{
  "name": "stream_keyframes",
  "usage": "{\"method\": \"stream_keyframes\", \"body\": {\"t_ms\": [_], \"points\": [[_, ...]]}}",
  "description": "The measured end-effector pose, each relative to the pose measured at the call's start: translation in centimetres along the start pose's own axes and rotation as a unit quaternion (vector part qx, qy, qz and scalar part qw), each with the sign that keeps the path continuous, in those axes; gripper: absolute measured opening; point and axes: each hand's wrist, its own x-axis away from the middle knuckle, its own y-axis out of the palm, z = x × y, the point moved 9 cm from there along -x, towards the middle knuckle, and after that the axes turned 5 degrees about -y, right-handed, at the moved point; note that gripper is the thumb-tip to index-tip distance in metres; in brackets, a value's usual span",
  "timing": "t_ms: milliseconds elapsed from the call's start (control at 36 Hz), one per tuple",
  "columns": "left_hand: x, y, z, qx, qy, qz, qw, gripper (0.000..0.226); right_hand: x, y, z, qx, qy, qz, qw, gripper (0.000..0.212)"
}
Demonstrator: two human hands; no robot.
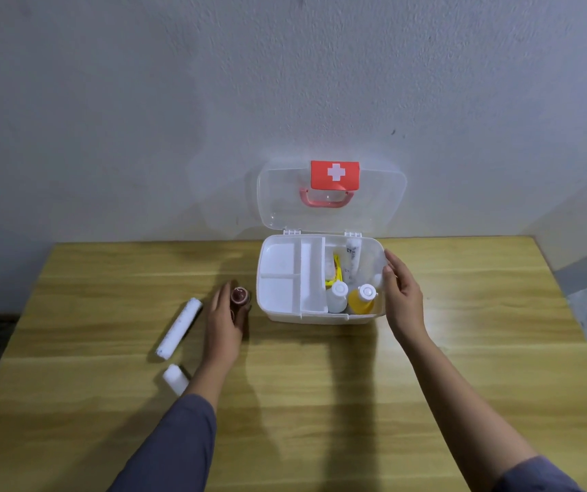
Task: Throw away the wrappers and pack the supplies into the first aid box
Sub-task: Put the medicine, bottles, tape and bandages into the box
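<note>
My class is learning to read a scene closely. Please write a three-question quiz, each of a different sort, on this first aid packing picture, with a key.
1. True or false: the clear hinged lid of the white plastic first aid box is shut.
2. Which hand grips the small dark brown bottle?
A. the left hand
B. the right hand
C. neither
3. Fill in: the long white roll lies on the wooden table, outside the box, on the person's ____ side.

Key:
1. False; it stands open.
2. A; the right hand rests at the box's right wall.
3. Left, near a short white roll.
</note>
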Motion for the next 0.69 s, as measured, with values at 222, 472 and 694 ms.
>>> {"method": "stream_keyframes", "body": {"t_ms": [222, 472, 694], "points": [[-1.0, 1.0, 1.4, 0.041, 0.031, -0.001, 0.999, 0.032, -0.2, 0.1, 0.3, -0.003, -0.006, -0.007, 1.000, 0.033], [-1.2, -3.1, 3.9, 0.150, -0.019, 0.163, 0.975, 0.033, -0.1, 0.1, 0.2, -0.005, -0.007, -0.009, 1.000, 0.033], [-2.0, -0.6, 14.0, 0.092, 0.185, -0.015, 0.978, 0.038, 0.0, 0.0, -0.2, -0.002, 0.000, -0.010, 1.000, 0.034]]}}
